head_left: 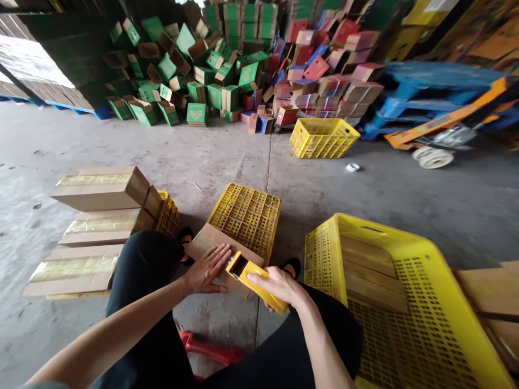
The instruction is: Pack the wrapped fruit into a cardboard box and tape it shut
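My left hand (207, 268) lies flat, fingers spread, on a brown cardboard box (206, 241) that rests against an upturned yellow crate (246, 216) between my knees. My right hand (279, 285) grips a yellow tape dispenser (247, 273), whose head touches the box's top just right of my left fingers. Both forearms reach in from the bottom of the view over my black trousers.
Taped brown boxes (99, 186) are stacked at the left on another yellow crate (168, 213). A large yellow crate (405, 302) with flat cardboard stands at the right. Farther off: a yellow basket (323, 137), tape roll (352, 167), pallet jack (446, 127), heaps of green and red cartons (194, 70).
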{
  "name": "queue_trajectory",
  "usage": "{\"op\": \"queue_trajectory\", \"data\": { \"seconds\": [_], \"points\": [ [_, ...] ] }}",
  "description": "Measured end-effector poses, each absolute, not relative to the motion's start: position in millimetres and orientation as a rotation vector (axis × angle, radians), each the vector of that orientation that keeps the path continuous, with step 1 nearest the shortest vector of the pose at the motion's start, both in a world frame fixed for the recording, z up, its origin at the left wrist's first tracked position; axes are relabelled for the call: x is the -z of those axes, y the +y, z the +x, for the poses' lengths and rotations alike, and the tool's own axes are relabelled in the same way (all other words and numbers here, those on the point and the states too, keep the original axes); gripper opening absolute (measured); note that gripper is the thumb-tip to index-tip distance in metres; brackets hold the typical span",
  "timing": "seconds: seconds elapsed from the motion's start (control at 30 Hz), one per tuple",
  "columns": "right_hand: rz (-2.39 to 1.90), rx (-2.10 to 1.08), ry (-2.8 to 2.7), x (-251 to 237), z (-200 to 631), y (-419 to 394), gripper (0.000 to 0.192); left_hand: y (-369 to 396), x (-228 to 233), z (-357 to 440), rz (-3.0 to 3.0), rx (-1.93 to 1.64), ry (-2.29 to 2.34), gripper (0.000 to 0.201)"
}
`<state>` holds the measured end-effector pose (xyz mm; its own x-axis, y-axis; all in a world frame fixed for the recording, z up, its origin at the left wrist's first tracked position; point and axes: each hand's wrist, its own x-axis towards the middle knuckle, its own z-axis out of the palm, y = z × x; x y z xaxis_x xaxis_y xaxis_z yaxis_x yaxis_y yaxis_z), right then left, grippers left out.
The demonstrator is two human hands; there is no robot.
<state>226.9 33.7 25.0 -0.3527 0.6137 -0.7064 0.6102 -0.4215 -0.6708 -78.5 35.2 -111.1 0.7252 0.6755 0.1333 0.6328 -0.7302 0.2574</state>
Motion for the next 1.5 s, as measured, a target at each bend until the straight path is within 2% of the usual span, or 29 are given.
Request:
{"op": "queue_trajectory", "data": {
  "seconds": [0.47, 0.77, 1.2, 1.5],
  "points": [
    [-1.877, -1.967, -1.655, -16, 246, 25, 0.040, 25, 107, -67, 2.712, -0.300, 1.153, 0.124],
    [-1.935, -1.945, -1.627, -13, 247, 23, 0.040, 20, 107, -44, 2.730, -0.334, 0.950, 0.117],
    [-1.860, -1.986, -1.593, -9, 266, 15, 0.039, 28, 111, -49, 2.764, -0.318, 0.893, 0.110],
    [-1.714, -2.023, -1.557, -12, 242, 15, 0.041, 48, 97, -86, 2.788, -0.259, 0.814, 0.109]
  ]
}}
